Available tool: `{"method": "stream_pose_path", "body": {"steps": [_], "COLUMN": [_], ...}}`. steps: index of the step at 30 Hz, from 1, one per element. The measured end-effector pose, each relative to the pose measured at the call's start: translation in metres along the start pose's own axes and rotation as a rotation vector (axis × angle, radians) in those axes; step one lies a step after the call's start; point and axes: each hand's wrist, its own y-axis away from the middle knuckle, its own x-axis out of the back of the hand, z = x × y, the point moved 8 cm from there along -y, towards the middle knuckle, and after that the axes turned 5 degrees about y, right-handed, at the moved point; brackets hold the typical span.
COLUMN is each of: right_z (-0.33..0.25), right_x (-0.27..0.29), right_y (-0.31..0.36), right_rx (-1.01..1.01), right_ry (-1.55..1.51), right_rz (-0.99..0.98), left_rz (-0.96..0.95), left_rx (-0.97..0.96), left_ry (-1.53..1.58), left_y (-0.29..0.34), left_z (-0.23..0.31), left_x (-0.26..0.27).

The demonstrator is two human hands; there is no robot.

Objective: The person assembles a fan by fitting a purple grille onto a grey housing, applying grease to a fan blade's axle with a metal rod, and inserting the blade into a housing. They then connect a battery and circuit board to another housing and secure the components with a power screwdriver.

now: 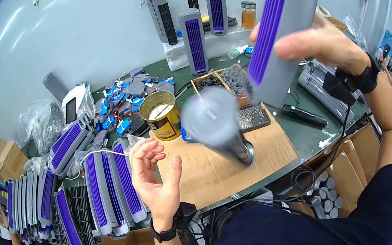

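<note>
Holding slatted casing (286, 10) above green table (307, 143), cardboard (205, 182) atop, pale wall (104, 29) behind

- an assembly workshop, judging by the green workbench (307, 143) below the left fingers (139, 153) and right fingers (299, 45)
- blue wired parts (124, 127) heaped beyond the left fingers
- matching purple-grilled housings (96, 189) lined up left of these
- loose small dark parts (234, 79) left of the right fingers
- open cardboard boxes (345, 170) well below those
</note>
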Motion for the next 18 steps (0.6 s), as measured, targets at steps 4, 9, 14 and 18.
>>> {"method": "stream_pose_path", "body": {"steps": [4,9,14,18], "right_z": [0.003,-0.018,-0.071,-0.089], "right_x": [0.017,0.002,-0.026,-0.058], "right_y": [0.004,-0.014,-0.029,-0.046], "right_rx": [-0.056,0.059,0.285,0.131], "right_ry": [0.045,0.223,0.034,-0.272], "right_rz": [0.08,0.083,0.02,-0.109], "left_rz": [-0.09,-0.345,-0.673,-0.929], "left_rx": [-0.04,-0.273,-0.383,-0.278], "left_ry": [-0.07,-0.249,-0.213,-0.243], "left_y": [-0.014,-0.05,-0.086,-0.084], "left_z": [0.011,0.048,0.044,0.034], "left_x": [-0.016,-0.085,-0.134,-0.126]}}
